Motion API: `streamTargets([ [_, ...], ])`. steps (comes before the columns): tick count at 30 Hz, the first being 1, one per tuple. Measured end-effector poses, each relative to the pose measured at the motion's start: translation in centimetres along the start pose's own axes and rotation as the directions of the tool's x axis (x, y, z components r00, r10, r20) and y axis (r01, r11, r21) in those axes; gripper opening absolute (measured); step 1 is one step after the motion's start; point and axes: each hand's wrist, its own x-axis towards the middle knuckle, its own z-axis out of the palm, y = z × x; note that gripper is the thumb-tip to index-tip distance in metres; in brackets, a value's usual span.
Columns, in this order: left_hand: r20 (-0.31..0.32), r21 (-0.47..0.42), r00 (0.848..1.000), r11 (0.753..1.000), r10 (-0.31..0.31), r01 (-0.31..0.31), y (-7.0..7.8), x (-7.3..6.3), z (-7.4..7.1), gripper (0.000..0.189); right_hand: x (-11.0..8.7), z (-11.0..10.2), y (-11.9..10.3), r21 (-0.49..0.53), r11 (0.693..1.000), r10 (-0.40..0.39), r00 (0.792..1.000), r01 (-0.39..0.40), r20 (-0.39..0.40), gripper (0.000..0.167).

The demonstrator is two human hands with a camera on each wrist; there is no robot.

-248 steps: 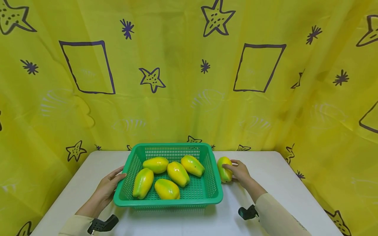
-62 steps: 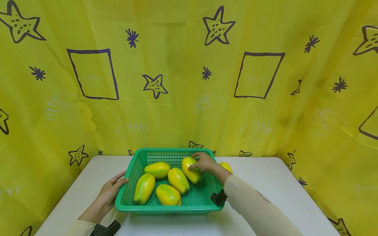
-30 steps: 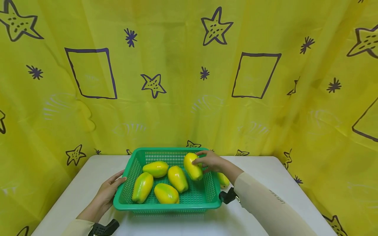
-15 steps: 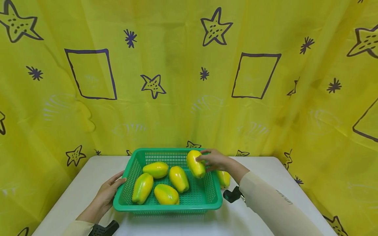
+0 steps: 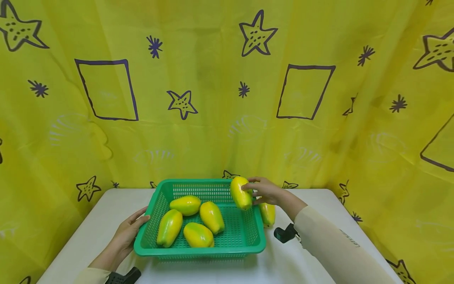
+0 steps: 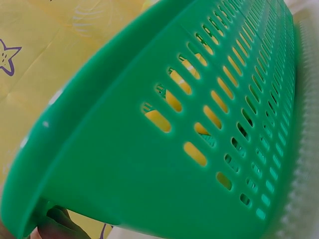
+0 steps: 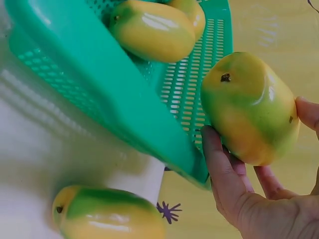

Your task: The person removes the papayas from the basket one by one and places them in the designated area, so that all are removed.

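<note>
My left hand [image 5: 128,230] grips the left rim of a green plastic basket [image 5: 198,251], thumb over the edge. In the left wrist view the basket's slotted wall [image 6: 124,164] fills most of the picture, and only a bit of the fingers [image 6: 62,226] shows. My right hand [image 5: 266,190] holds a yellow-green papaya [image 5: 241,193] between thumb and fingers, raised over the basket's back right corner. The right wrist view shows this papaya [image 7: 249,109] above the rim. Several more papayas [image 5: 169,228] lie inside the basket, toward its left and middle.
Another papaya [image 5: 268,215] rests on the white table [image 5: 305,252] just outside the basket's right wall, partly behind my right hand and wrist. A yellow curtain [image 5: 213,138] with drawn stars hangs around the table's back and sides.
Earlier my right hand held a papaya on the table right of the basket. That one was let go; the hand has since lifted another from inside the basket, up and rightward. My left hand stays.
</note>
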Motion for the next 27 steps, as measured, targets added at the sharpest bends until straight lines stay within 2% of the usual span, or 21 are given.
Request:
streamTargets([
  [11,0.006,0.000,1.000,1.000,-0.009,0.009,0.0,-0.3,0.0,0.070,-0.6,-1.5,0.1,0.023,1.000,0.019,1.000,-0.019,-0.013,0.078],
  [27,-0.008,-0.006,1.000,1.000,0.005,-0.005,0.0,-0.1,0.0,0.068,-1.7,-5.1,1.4,0.031,0.999,0.016,0.998,-0.014,-0.052,0.079],
])
